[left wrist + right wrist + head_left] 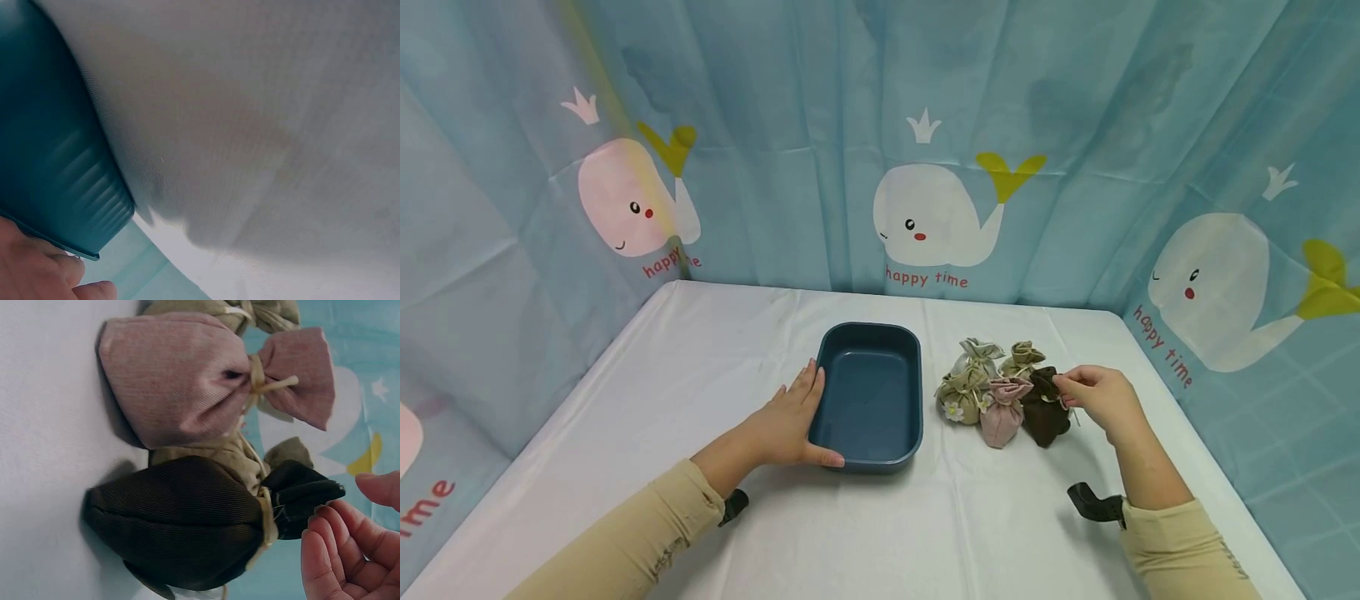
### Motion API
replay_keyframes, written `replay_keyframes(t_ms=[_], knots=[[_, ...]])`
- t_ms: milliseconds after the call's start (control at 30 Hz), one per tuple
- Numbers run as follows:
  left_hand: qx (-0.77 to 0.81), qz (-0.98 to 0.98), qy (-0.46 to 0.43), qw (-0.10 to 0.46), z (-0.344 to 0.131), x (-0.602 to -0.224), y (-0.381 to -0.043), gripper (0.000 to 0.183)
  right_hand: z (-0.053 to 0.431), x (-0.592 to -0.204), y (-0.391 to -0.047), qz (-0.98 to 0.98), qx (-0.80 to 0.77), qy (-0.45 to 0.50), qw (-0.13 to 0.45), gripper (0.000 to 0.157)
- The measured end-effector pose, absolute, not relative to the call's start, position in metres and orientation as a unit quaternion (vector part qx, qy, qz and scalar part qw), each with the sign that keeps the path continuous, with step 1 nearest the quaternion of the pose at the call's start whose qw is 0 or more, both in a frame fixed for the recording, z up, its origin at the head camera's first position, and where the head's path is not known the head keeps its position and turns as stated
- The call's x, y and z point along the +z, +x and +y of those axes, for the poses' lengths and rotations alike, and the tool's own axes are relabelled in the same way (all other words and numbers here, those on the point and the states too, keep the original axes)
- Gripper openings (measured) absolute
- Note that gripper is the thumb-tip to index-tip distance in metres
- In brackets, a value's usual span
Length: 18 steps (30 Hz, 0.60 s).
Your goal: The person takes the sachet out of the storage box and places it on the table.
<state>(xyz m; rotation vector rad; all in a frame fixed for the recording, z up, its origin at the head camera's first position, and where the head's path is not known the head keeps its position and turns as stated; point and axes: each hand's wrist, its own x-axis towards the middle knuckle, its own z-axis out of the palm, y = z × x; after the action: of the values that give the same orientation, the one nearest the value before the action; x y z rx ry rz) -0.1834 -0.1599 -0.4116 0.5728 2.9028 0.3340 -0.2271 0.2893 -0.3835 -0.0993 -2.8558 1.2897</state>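
My left hand [786,421] rests against a blue rectangular plastic bin [868,400], fingers stretched along its left rim and thumb at the near corner. In the left wrist view its fingers [37,269] lie at the bin's rim. At the right, my right hand [1101,400] reaches to a dark brown drawstring pouch [181,522]. Its fingertips are right at the pouch's gathered top, with the thumb [381,487] apart from the fingers. A pink pouch [175,378] stands beside the brown one.
Grey-green and olive pouches [962,396] cluster behind and left of the pink one, one with a white flower. White cloth covers the table [880,533]. Blue whale-print curtains [760,200] hang around it. Black camera mounts [1093,504] stick out at both wrists.
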Motion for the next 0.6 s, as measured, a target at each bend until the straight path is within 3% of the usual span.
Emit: replay_keyframes(t_ms=[300,600], knots=[[0.112,0.971,0.194,0.081,-0.159,-0.413,-0.185,0.137,0.326,-0.416,-0.255,-0.910,0.409,-0.065,0.009,0.044],[0.105,0.972,0.193,0.078,-0.160,-0.413,-0.184,0.137,0.300,-0.374,-0.223,-0.919,0.392,-0.050,0.020,0.047]])
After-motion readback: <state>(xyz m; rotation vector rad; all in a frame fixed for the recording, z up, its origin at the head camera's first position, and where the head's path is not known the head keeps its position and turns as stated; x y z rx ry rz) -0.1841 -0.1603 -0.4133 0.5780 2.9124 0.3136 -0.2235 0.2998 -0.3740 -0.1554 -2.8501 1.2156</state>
